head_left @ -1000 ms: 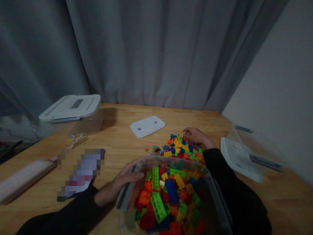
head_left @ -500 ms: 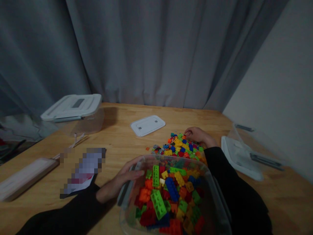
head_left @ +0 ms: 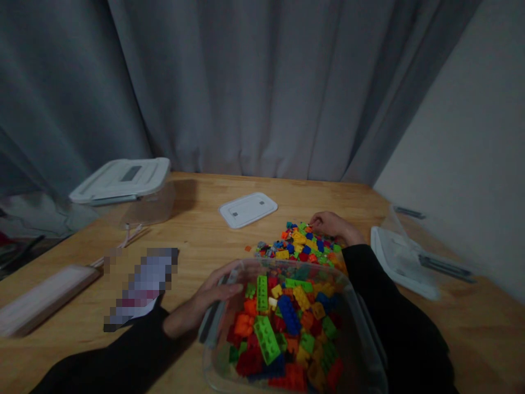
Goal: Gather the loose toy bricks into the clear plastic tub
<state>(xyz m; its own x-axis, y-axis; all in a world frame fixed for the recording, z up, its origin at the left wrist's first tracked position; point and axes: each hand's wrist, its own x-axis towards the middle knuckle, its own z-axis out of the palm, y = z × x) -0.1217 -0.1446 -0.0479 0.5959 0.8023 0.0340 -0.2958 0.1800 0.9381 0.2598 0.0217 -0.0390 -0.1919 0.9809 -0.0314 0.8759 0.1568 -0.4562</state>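
A clear plastic tub [head_left: 283, 328] full of mixed coloured toy bricks sits at the front of the wooden table, with its near part cut off by the picture's lower edge. My left hand [head_left: 215, 295] rests on the tub's left rim, with its fingers curled over the grey latch. Beyond the tub lies a loose pile of small coloured bricks [head_left: 297, 246]. My right hand [head_left: 332, 225] touches the pile's far side, its fingers curled among the bricks. Whether those fingers hold any brick is hidden.
A clear box with a white lid [head_left: 121, 180] stands at back left. A white lid [head_left: 248, 210] lies mid-table, and another lid and clear box [head_left: 400, 262] lie at right. A pale board [head_left: 45, 298], a cord and a pixelated object [head_left: 141, 284] lie at left.
The view has drifted slightly. Both hands stay in nearly the same places, and the bricks show no clear shift.
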